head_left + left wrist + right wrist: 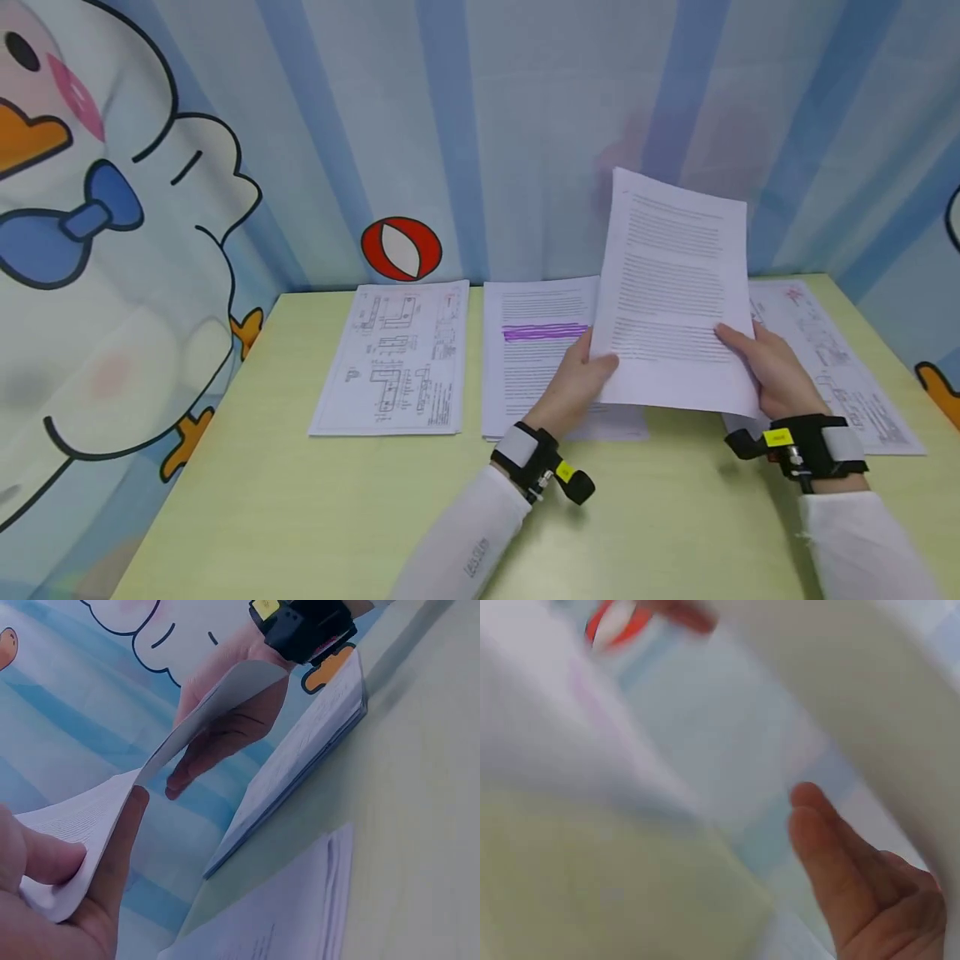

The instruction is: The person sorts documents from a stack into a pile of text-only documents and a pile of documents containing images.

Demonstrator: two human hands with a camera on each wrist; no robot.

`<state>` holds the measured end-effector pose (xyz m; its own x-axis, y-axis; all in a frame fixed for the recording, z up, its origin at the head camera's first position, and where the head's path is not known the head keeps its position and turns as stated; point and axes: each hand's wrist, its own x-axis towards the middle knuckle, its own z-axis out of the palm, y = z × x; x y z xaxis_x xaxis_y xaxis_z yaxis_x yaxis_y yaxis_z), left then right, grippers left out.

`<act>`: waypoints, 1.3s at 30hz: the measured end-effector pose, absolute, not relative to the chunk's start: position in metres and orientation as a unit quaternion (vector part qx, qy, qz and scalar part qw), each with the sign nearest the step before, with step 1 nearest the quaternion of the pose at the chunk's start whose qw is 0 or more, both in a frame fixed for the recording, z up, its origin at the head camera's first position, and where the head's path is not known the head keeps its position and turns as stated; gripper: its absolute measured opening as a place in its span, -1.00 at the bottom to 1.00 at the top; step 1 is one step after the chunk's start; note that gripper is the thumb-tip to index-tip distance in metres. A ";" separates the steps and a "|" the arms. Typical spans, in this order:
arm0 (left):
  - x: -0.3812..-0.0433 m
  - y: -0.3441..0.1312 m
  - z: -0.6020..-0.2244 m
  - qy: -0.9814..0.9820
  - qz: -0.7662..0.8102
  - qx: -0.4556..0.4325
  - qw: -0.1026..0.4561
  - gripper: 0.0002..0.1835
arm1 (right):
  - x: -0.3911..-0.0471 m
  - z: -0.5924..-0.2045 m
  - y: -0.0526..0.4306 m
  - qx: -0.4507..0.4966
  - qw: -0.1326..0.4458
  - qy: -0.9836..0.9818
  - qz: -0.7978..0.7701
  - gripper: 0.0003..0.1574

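Observation:
Both hands hold a printed paper sheet (675, 292) raised and tilted above the table, its lines of text facing the head camera. My left hand (573, 379) pinches its lower left corner, thumb on the printed face; in the left wrist view the thumb (52, 859) presses the curved paper against the fingers behind. At the lower right edge, my right hand (780, 371) grips it, thumb in front. Seen from the right wrist, the right fingers (832, 862) extend behind the sheet. Behind the left hand lies a text stack (536, 375) with purple marker strokes.
A stack of technical drawings (397, 358) lies on the left of the pale yellow table (300, 517). More drawing sheets (847, 375), with a red mark at the top, lie at the right, partly behind the right hand. A striped cartoon curtain (510, 150) hangs along the back edge.

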<state>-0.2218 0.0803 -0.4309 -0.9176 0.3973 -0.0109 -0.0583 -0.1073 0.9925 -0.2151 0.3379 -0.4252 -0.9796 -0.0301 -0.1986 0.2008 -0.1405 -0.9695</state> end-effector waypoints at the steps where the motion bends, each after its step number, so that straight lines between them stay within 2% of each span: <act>1: -0.223 0.074 -0.429 0.657 0.727 0.132 0.147 -0.58 | -0.215 -0.422 0.332 0.053 0.086 0.615 -0.782 -0.25; 5: -0.225 0.049 -0.423 0.696 0.697 0.129 0.118 -0.56 | -0.214 -0.409 0.308 0.008 0.101 0.557 -0.824 -0.32; 8: -0.226 0.028 -0.421 0.717 0.678 0.126 0.104 -0.55 | -0.216 -0.405 0.289 -0.004 0.098 0.585 -0.805 -0.33; 14: -0.228 -0.011 -0.423 0.747 0.647 0.122 0.090 -0.56 | -0.225 -0.410 0.253 0.028 0.058 0.692 -0.719 -0.31; 22: -0.229 -0.048 -0.418 0.837 0.539 0.082 0.037 -0.54 | -0.235 -0.423 0.221 0.057 0.015 0.794 -0.605 -0.34; 26: -0.231 -0.058 -0.421 0.862 0.500 0.063 0.054 -0.52 | -0.240 -0.431 0.215 0.061 0.026 0.821 -0.568 -0.38; 32: -0.233 -0.066 -0.429 0.890 0.441 0.063 0.095 -0.53 | -0.245 -0.444 0.216 0.018 0.069 0.846 -0.529 -0.49; 39: -0.234 -0.071 -0.440 0.890 0.434 0.069 0.118 -0.54 | -0.246 -0.452 0.216 0.006 0.077 0.864 -0.497 -0.40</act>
